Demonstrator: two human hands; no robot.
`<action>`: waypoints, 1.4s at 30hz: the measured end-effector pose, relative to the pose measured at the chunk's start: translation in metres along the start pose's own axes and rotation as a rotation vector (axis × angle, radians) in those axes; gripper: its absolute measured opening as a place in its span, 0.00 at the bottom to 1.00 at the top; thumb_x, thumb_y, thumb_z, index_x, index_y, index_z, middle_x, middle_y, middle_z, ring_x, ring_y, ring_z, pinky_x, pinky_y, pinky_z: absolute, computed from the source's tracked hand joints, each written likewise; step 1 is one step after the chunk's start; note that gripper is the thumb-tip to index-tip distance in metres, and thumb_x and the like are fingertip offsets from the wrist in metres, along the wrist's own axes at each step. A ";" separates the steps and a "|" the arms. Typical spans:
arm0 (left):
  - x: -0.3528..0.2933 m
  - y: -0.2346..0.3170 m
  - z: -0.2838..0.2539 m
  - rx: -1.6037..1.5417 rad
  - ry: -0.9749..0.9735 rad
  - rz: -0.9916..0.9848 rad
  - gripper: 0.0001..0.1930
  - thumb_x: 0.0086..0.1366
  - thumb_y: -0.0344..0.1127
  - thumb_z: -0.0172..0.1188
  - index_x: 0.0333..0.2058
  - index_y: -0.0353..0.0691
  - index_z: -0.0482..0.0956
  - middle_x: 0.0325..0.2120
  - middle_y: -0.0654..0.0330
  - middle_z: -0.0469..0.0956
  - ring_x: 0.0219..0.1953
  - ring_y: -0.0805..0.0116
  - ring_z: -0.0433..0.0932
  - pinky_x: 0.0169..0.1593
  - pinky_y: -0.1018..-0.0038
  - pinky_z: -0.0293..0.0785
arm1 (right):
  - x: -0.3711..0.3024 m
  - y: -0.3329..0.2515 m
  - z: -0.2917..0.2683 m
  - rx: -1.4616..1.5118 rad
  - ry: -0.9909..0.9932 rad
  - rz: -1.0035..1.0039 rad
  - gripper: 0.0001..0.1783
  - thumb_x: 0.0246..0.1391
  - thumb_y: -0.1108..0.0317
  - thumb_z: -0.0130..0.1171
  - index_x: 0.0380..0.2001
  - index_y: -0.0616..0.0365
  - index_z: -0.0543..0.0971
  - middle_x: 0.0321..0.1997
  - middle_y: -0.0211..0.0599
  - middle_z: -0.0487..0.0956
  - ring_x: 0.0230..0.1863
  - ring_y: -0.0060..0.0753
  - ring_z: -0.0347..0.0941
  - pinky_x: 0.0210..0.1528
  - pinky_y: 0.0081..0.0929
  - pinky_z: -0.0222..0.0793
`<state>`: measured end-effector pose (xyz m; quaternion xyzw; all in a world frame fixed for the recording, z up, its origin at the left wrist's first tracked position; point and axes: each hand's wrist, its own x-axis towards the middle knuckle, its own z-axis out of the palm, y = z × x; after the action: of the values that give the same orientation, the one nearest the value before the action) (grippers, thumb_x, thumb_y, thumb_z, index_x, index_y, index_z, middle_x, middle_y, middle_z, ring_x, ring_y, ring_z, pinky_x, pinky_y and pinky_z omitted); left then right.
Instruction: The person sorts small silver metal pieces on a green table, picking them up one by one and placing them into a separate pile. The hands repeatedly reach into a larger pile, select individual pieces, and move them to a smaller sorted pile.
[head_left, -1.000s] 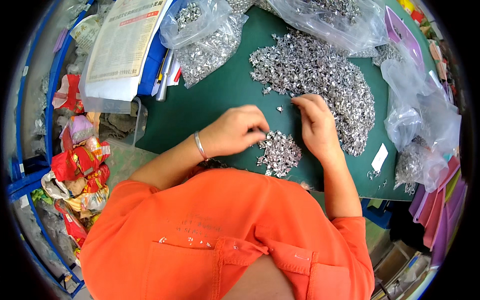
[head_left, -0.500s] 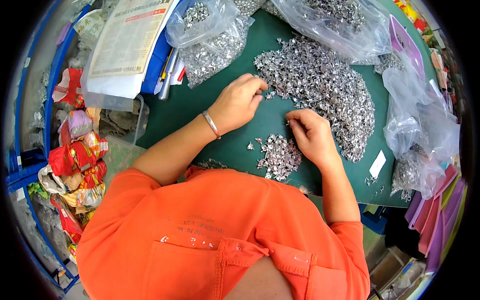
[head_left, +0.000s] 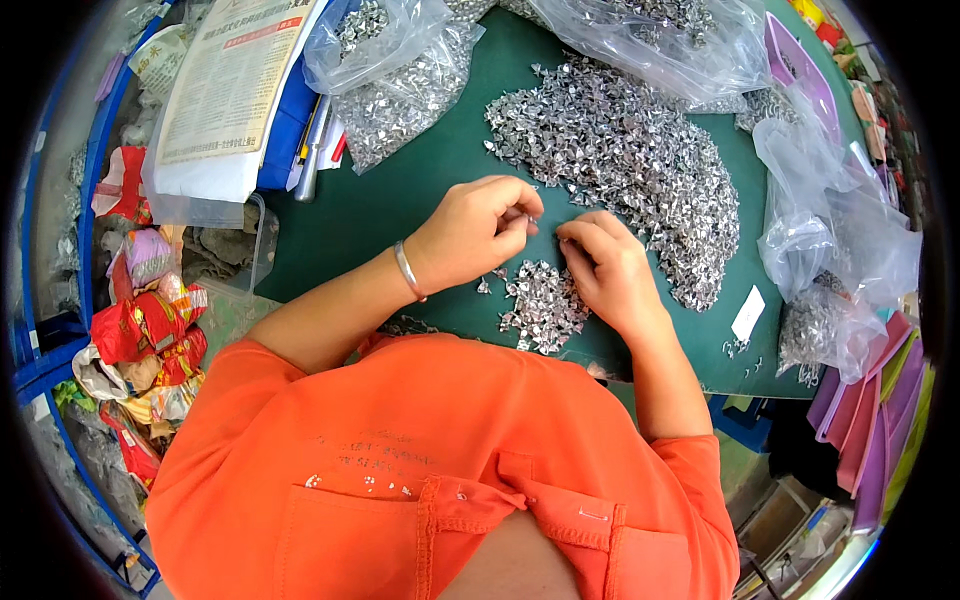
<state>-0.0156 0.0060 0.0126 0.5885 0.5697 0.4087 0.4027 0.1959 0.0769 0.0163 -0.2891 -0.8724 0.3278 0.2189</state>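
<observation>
A large heap of small, bent silver metal pieces [head_left: 640, 170] lies spread over the green table. Close to its near-left edge, my left hand [head_left: 475, 235] is closed in a pinch, with a tiny silver glint between thumb and fingers. Facing it, my right hand [head_left: 610, 270] also has thumb and forefinger pinched together; anything in them is too small to make out. The fingertips of the two hands are a short gap apart. Below them, near the table's front edge, sits a smaller pile of similar metal pieces [head_left: 545, 308], with a few strays on its left.
Clear bags of metal pieces [head_left: 410, 100] stand at the back left, beside a printed sheet [head_left: 235, 90] and a metal rod [head_left: 314, 150]. Another clear bag [head_left: 690, 60] lies behind the heap. On the right are a purple tray [head_left: 800, 65], crumpled plastic bags [head_left: 800, 220] and a white card [head_left: 747, 314].
My left hand has drawn back from the heap's edge toward me and closer to my right hand. My right hand stays near the small pile. The whole view has shifted slightly.
</observation>
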 end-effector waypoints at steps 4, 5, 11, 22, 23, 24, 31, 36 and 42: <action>-0.017 0.006 0.000 -0.356 -0.131 -0.226 0.07 0.68 0.19 0.52 0.42 0.32 0.76 0.38 0.58 0.82 0.41 0.72 0.84 0.44 0.77 0.81 | 0.004 -0.010 -0.024 0.251 -0.278 0.033 0.11 0.51 0.81 0.61 0.39 0.62 0.81 0.39 0.43 0.79 0.42 0.50 0.78 0.44 0.39 0.75; -0.019 0.008 0.001 -0.388 -0.161 -0.218 0.07 0.68 0.20 0.52 0.42 0.32 0.76 0.38 0.59 0.82 0.40 0.73 0.84 0.43 0.78 0.81 | 0.004 -0.007 -0.020 0.189 -0.177 -0.017 0.12 0.51 0.81 0.60 0.40 0.62 0.81 0.40 0.44 0.79 0.42 0.51 0.78 0.45 0.40 0.75; -0.010 0.010 0.001 0.163 -0.119 0.200 0.05 0.57 0.25 0.64 0.33 0.37 0.81 0.33 0.58 0.82 0.40 0.58 0.80 0.45 0.67 0.76 | 0.014 0.006 -0.002 -0.154 0.110 -0.058 0.17 0.51 0.84 0.56 0.45 0.62 0.80 0.46 0.48 0.78 0.47 0.54 0.76 0.50 0.40 0.74; 0.022 -0.020 0.004 0.529 0.138 0.322 0.08 0.57 0.26 0.65 0.36 0.36 0.79 0.34 0.53 0.76 0.39 0.51 0.78 0.43 0.62 0.75 | 0.009 0.001 0.015 -0.207 0.100 -0.033 0.13 0.51 0.74 0.66 0.41 0.57 0.79 0.40 0.39 0.77 0.39 0.47 0.77 0.40 0.39 0.75; 0.019 -0.019 0.002 0.497 0.107 0.324 0.08 0.57 0.25 0.64 0.36 0.36 0.79 0.34 0.53 0.76 0.38 0.52 0.78 0.42 0.63 0.75 | 0.008 0.002 0.014 -0.183 0.085 -0.029 0.12 0.51 0.74 0.66 0.41 0.58 0.80 0.40 0.40 0.77 0.40 0.47 0.77 0.41 0.38 0.75; 0.017 -0.016 0.000 0.464 0.075 0.326 0.08 0.57 0.24 0.63 0.37 0.36 0.79 0.33 0.53 0.77 0.37 0.53 0.79 0.41 0.64 0.76 | 0.006 0.003 0.011 -0.158 0.071 -0.025 0.12 0.51 0.75 0.66 0.41 0.58 0.80 0.41 0.40 0.77 0.40 0.48 0.77 0.41 0.38 0.75; 0.002 -0.011 -0.016 0.290 0.173 0.174 0.09 0.59 0.19 0.56 0.38 0.34 0.80 0.33 0.55 0.78 0.32 0.62 0.81 0.37 0.70 0.76 | 0.001 0.007 -0.019 -0.028 0.119 0.084 0.07 0.54 0.80 0.61 0.37 0.63 0.81 0.37 0.45 0.80 0.39 0.49 0.79 0.42 0.35 0.76; 0.004 -0.011 -0.006 0.242 0.109 0.187 0.10 0.62 0.18 0.51 0.41 0.32 0.78 0.35 0.53 0.78 0.34 0.61 0.81 0.40 0.70 0.77 | 0.003 -0.006 -0.003 0.045 0.051 0.060 0.07 0.53 0.77 0.64 0.37 0.62 0.80 0.38 0.43 0.79 0.38 0.46 0.78 0.41 0.36 0.76; -0.003 -0.004 0.003 0.322 0.116 0.193 0.10 0.60 0.23 0.61 0.41 0.34 0.78 0.36 0.53 0.76 0.37 0.57 0.79 0.43 0.68 0.77 | 0.001 -0.009 -0.012 0.200 -0.189 0.173 0.08 0.53 0.76 0.64 0.38 0.61 0.81 0.36 0.42 0.79 0.38 0.47 0.78 0.41 0.36 0.75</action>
<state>-0.0141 0.0035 0.0072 0.6725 0.5909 0.3824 0.2288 0.1985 0.0771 0.0311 -0.3079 -0.8240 0.4561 0.1347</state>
